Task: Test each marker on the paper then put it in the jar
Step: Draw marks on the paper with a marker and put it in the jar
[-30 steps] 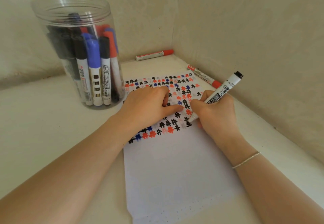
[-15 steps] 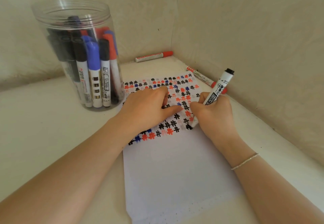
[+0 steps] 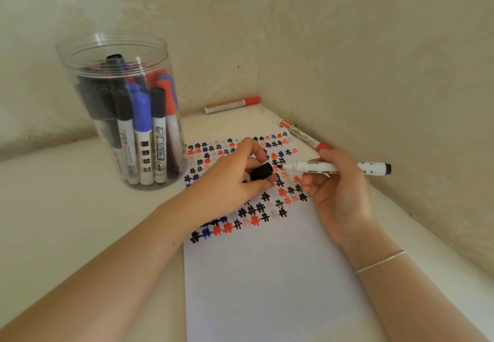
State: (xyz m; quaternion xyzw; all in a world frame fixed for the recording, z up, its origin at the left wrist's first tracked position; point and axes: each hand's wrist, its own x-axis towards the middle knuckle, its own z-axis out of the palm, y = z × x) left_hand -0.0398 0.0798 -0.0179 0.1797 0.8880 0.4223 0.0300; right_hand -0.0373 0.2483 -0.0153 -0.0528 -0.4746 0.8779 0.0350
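Observation:
My right hand [image 3: 339, 194] grips a white marker with a black tip [image 3: 331, 167], held level above the paper, tip pointing left. My left hand [image 3: 230, 181] pinches the marker's black cap [image 3: 261, 171], its open end a short gap from the tip. Below both hands lies the white paper [image 3: 267, 274], its far half covered with rows of black, red and blue hash marks. A clear plastic jar [image 3: 120, 117] stands at the left, open on top, with several black, blue and red markers upright inside.
Two red-capped markers lie on the table: one [image 3: 231, 105] along the back wall, one [image 3: 304, 136] along the right wall behind my right hand. Walls meet in a corner just beyond the paper. A thin bracelet [image 3: 381, 261] circles my right wrist.
My right hand lifted the marker off the paper and turned it level. My left hand rose from pressing the paper and now shows the black cap near the tip.

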